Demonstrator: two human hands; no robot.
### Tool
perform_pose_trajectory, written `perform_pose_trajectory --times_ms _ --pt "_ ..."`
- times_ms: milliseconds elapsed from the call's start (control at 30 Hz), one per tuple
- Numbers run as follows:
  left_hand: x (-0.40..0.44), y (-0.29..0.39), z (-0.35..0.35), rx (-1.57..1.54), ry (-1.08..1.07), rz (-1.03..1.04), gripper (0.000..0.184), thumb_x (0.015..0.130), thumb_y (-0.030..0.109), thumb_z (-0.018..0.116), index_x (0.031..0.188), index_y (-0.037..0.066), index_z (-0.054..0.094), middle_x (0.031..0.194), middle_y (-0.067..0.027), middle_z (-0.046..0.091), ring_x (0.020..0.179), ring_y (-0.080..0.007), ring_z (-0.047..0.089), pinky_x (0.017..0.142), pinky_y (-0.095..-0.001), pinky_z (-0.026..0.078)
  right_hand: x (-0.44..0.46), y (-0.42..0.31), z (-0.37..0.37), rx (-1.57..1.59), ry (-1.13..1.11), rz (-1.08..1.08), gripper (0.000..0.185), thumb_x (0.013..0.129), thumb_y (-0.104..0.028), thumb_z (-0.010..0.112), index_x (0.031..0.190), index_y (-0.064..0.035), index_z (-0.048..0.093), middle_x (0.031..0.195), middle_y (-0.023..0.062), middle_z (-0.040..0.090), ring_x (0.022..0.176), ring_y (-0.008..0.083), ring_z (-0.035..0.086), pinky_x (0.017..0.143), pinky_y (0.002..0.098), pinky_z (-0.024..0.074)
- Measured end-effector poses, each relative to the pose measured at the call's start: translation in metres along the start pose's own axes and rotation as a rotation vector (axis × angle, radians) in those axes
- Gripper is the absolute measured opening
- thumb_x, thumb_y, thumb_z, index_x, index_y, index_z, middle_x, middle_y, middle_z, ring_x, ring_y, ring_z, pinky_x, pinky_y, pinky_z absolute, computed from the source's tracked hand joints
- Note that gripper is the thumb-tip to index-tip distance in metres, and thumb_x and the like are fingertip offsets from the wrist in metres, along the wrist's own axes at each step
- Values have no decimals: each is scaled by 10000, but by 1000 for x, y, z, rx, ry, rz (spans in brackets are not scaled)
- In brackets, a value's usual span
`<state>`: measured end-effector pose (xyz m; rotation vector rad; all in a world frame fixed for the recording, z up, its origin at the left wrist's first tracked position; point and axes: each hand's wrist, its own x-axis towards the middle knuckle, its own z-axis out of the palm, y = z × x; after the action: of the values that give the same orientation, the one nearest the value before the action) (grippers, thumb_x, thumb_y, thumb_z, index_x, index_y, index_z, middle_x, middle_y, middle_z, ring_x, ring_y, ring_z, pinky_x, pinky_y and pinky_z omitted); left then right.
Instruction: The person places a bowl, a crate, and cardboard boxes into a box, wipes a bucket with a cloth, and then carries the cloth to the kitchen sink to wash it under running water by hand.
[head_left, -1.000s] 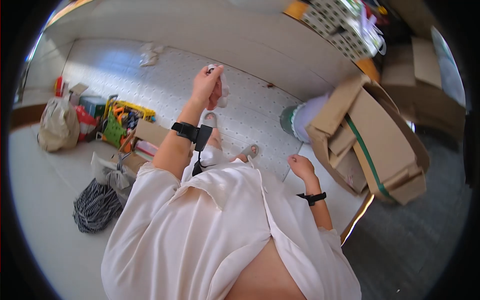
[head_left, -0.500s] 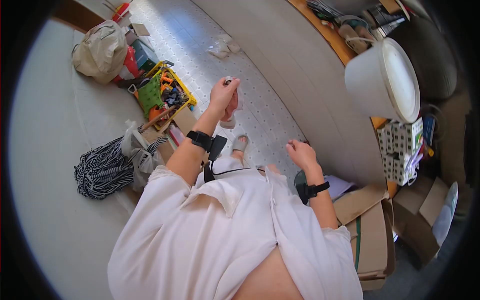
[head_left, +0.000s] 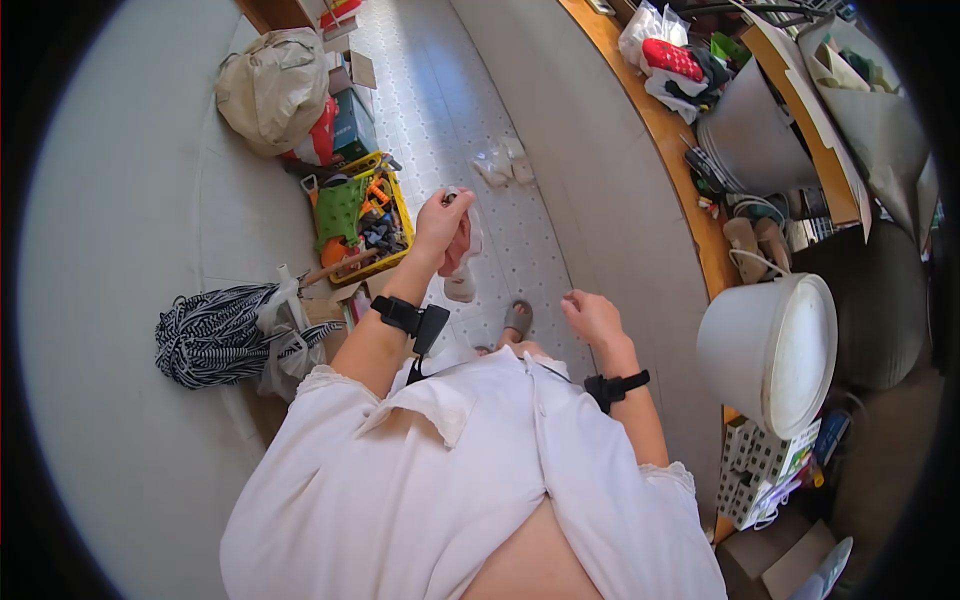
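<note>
**Whitish item in the left hand, right hand free of any visible load above a tiled floor**

Head view: The left hand is clenched around a whitish item, which hangs below the fist over the patterned tile floor. Part of it looks thin and slightly see-through, perhaps cloth or plastic; the fingers hide too much to name it further. The right hand is held at waist height, well apart from the left, with its fingers loosely curled. Its palm is turned away, so I cannot tell whether it is fully closed or holds something small.

The step in hand reads as holding the item out in front, perhaps carrying it along the narrow passage. A sandalled foot shows below, between the hands. In my judgement, any next move calls for keeping the left grip firm and the loose end clear of the yellow crate, which stands near that hand, full of toy-like pieces.

Left of the crate lies a bundle of black-and-white striped strands, with a beige bag farther along. On the right, a white lidded bucket sits by the wooden ledge.
</note>
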<state>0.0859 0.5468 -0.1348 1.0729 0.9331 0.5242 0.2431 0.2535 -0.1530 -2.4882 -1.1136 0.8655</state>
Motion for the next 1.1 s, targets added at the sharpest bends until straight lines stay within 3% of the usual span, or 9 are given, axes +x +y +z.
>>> perform_pose_trajectory --times_ms 167,200,500,800,933,967,1100 --pt "42 43 17 45 73 67 213 948 224 705 1090 68 682 838 55 594 740 -44 524 648 -228 427 91 -22 -47 -42 -81 -142 368 952 -366 582 1167 -105 726 1078 152 749 1040 355 692 899 443 543" --pt "53 45 17 39 108 122 232 921 261 723 1036 62 689 801 29 602 712 -59 526 627 -246 434 109 -29 -52 -55 -88 -177 360 953 -368 583 1166 -118 729 1077 152 748 1038 355 692 898 444 543" --pt "142 124 0 -80 181 166 200 964 190 689 1107 51 682 825 55 588 712 -33 515 616 -211 417 257 -126 -96 -61 -244 -406 360 968 -374 577 1197 -143 731 1049 140 754 1012 342 698 880 443 547" --pt "355 195 -40 39 82 161 250 960 210 696 1134 33 671 797 28 614 697 -38 535 607 -228 446 462 -254 -127 -15 -280 -402 384 979 -387 573 1242 -138 701 1070 133 755 991 339 708 859 429 549" --pt "428 265 -41 74 -22 180 281 955 222 702 1159 32 665 790 15 632 683 -52 551 598 -237 463 552 -325 -142 110 -192 -444 378 958 -387 618 1222 -120 661 1053 143 755 949 339 719 827 449 550" --pt "447 278 -39 55 -26 202 285 963 217 696 1174 30 657 761 23 623 648 -49 544 567 -238 449 571 -342 -149 29 -206 -377 387 923 -327 635 1226 -86 641 1047 154 747 989 389 696 849 486 545" --pt "519 330 -39 -64 -100 208 287 970 213 690 1187 30 646 717 29 609 611 -43 534 539 -239 433 651 -391 -173 -53 -241 -341 345 889 -293 647 1161 -80 647 1075 160 742 990 400 694 841 496 546"
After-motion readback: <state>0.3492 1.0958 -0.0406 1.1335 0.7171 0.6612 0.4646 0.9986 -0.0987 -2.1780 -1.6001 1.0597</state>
